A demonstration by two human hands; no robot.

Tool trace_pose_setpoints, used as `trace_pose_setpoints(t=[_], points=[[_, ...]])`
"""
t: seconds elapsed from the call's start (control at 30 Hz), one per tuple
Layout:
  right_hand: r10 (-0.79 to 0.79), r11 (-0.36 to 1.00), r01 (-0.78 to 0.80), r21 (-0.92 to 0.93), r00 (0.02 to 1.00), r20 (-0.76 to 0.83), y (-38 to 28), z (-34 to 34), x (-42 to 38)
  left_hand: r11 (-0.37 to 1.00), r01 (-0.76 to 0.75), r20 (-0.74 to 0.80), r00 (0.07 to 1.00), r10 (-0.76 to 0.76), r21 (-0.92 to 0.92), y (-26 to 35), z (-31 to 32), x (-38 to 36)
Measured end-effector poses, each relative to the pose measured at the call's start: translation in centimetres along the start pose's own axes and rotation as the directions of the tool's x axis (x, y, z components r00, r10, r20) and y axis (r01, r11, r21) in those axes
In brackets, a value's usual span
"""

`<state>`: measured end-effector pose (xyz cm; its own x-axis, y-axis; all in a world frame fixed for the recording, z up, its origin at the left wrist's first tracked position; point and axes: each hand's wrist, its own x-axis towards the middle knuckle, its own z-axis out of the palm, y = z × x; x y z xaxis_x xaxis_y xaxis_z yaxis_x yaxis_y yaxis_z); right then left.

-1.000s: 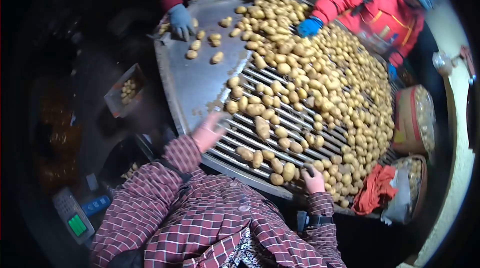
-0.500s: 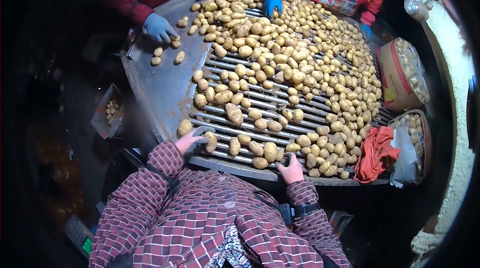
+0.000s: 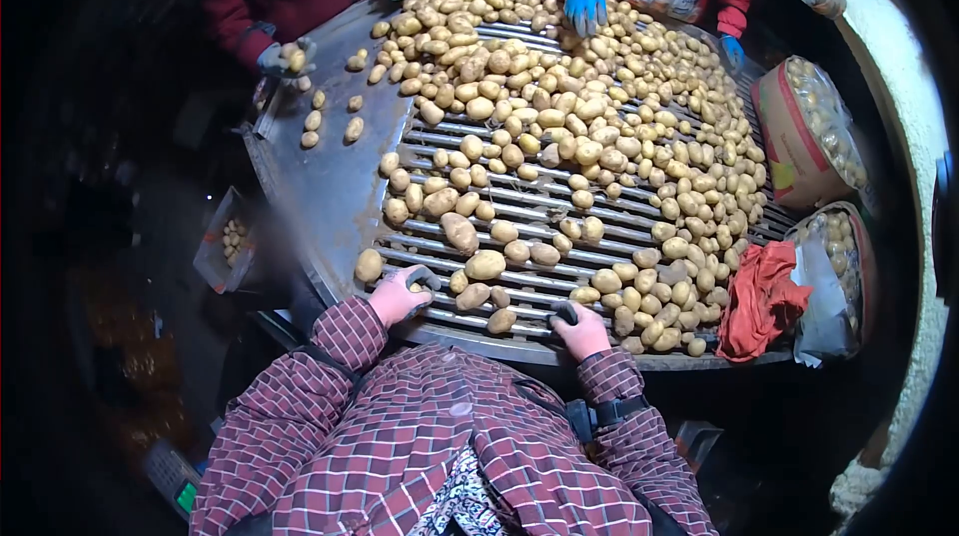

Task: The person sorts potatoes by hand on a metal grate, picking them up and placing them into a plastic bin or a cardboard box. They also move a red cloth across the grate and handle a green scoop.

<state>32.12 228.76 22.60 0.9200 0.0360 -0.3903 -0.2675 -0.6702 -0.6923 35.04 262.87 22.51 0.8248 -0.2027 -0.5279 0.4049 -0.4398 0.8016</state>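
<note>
My left hand [image 3: 400,296], in a glove with dark fingertips, curls over the near slats of a metal sorting grate [image 3: 440,258]. A sliver of a potato [image 3: 417,287] shows between its fingers. Beside that hand, to the left, lies a loose potato [image 3: 369,265]. My right hand [image 3: 581,329] is at the grate's front edge with its fingers bent inward; what they hold, if anything, is hidden. Between my hands lie several potatoes, among them a large pale one [image 3: 484,264] and a smaller one [image 3: 501,320] near the rim.
A heap of potatoes [image 3: 559,116] covers the back and right. Two people stand opposite; one holds potatoes in a gloved hand [image 3: 290,58], the other has a blue glove [image 3: 585,6] over the heap. A red cloth [image 3: 764,301] and filled bags [image 3: 809,131] stand right. A crate [image 3: 225,241] sits lower left.
My left hand has moved slightly right and closed around a potato. The potatoes between my hands have shifted. Across the grate, one person has lifted potatoes and the blue glove has moved right.
</note>
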Motion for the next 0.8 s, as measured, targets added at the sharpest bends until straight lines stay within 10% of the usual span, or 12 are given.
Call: trace_pose_setpoints(t=[0.03, 0.17, 0.33, 0.53, 0.67, 0.7, 0.8], points=[[-0.021, 0.999, 0.02, 0.028, 0.999, 0.037, 0.6, 0.4, 0.0, 0.998, 0.066, -0.008, 0.998, -0.066, 0.021, 1.0, 0.1, 0.2], [0.036, 0.999, -0.029, -0.04, 0.98, 0.196, 1.3, -0.4, -0.6, 0.823, -0.291, -0.196, 0.882, 0.428, 0.488, 3.8, 3.1, 3.0], [-0.011, 0.994, 0.008, -0.111, 1.0, -0.025, 0.3, -4.4, 1.6, 0.46, -0.215, 0.147, 0.973, 0.18, 0.861, 7.2, 7.2, 5.7], [-0.147, 0.985, 0.174, 0.01, 0.861, -0.486, 0.6, -5.5, 10.8, 0.479, -0.2, 0.183, 0.98, 0.083, 0.855, 7.1, 6.4, 7.3], [-0.147, 0.955, 0.061, -0.289, 0.947, -0.285, -0.4, -3.7, 13.4, 0.938, -0.156, 0.056, 0.988, 0.146, 0.309, 4.8, 2.2, 6.1], [-0.126, 0.98, 0.084, -0.182, 0.964, -0.233, -0.6, -4.1, 13.8, 0.959, -0.098, 0.061, 0.991, 0.119, -0.266, 2.4, 1.7, 6.3], [-0.1, 0.919, 0.097, 0.382, 0.995, -0.014, -4.7, -2.7, 14.0, 0.595, -0.006, 0.103, 0.984, 0.149, -0.803, 2.9, -1.5, 3.4]])
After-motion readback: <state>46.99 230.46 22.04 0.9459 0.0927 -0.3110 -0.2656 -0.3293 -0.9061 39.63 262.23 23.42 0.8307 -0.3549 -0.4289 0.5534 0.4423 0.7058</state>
